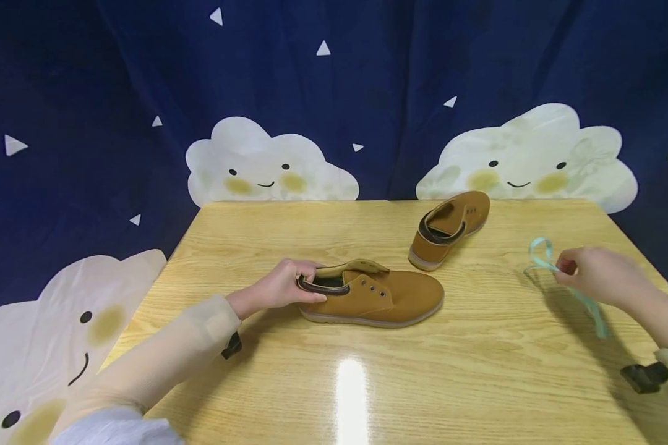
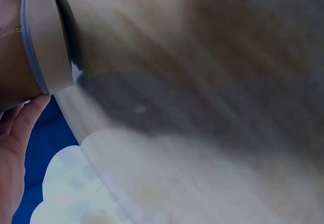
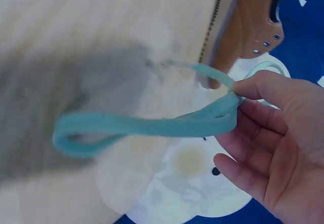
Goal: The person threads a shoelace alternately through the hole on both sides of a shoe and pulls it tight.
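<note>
My left hand point(image 1: 281, 285) grips the heel of a tan-brown shoe point(image 1: 403, 295), thumb on the near side and fingers at the collar. This shoe lies sole down, toe to the right, with bare eyelets and its tongue showing. In the left wrist view the fingers touch the edge of the shoe's sole point(image 2: 48, 42). Off to the right, my right hand point(image 1: 607, 275) pinches a mint-green shoelace point(image 1: 590, 306) above the table. The right wrist view shows the shoelace point(image 3: 152, 125) folded into loops between thumb and index finger.
A second tan-brown shoe point(image 1: 475, 207) stands farther back, toe pointing away to the right. Both shoes are on a light wooden table point(image 1: 245, 383). Behind it hangs a dark blue curtain point(image 1: 367, 74) with cloud faces. Light glares on the tabletop near the front.
</note>
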The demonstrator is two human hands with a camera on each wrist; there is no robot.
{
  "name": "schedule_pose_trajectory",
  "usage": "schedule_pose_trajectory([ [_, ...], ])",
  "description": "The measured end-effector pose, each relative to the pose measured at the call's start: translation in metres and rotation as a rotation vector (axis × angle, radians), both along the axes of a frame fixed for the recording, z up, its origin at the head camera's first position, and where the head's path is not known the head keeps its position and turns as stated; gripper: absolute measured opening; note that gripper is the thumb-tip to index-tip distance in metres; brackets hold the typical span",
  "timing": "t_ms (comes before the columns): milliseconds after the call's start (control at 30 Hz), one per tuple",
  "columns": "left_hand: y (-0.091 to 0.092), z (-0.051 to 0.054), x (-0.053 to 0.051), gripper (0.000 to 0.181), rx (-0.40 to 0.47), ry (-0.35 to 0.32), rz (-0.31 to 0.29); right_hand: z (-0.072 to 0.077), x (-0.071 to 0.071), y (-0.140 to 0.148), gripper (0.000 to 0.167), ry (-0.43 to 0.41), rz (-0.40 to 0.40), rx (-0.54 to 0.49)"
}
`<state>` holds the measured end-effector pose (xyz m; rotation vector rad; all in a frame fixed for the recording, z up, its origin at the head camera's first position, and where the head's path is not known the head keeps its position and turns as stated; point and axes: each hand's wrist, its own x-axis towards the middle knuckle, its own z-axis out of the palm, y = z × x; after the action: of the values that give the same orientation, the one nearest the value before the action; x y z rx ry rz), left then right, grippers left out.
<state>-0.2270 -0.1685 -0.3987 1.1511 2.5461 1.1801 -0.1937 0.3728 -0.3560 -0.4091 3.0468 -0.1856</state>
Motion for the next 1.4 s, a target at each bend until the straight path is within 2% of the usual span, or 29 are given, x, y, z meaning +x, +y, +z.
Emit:
schedule_pose_trajectory([
  [367,0.005,0.004,-0.012,0.05,-0.008,-0.013,0.012,0.03,-0.002,-0.003,0.014,0.03,-0.073,0.055],
  [600,0.006,0.005,-0.016,0.046,-0.071,0.017,0.016,0.039,0.0,-0.004,0.016,0.057,-0.113,0.047],
  [867,0.004,0.018,-0.01,0.024,-0.187,-0.047,0.048,0.043,-0.001,-0.008,0.014,0.1,-0.102,0.031],
  [1000,0.002,0.024,-0.006,0.024,-0.214,-0.078,0.044,0.045,-0.001,-0.009,0.013,0.124,-0.095,0.023],
  [1100,-0.002,0.027,-0.005,0.028,-0.217,-0.116,0.044,0.047,-0.001,-0.012,0.012,0.141,-0.094,0.014],
  [1233,-0.007,0.033,-0.006,0.032,-0.175,-0.156,0.038,0.05,0.001,-0.018,0.012,0.167,-0.092,-0.013],
  [1400,-0.011,0.043,-0.008,0.033,-0.114,-0.164,0.05,0.054,0.002,-0.027,0.01,0.217,-0.068,-0.053],
])
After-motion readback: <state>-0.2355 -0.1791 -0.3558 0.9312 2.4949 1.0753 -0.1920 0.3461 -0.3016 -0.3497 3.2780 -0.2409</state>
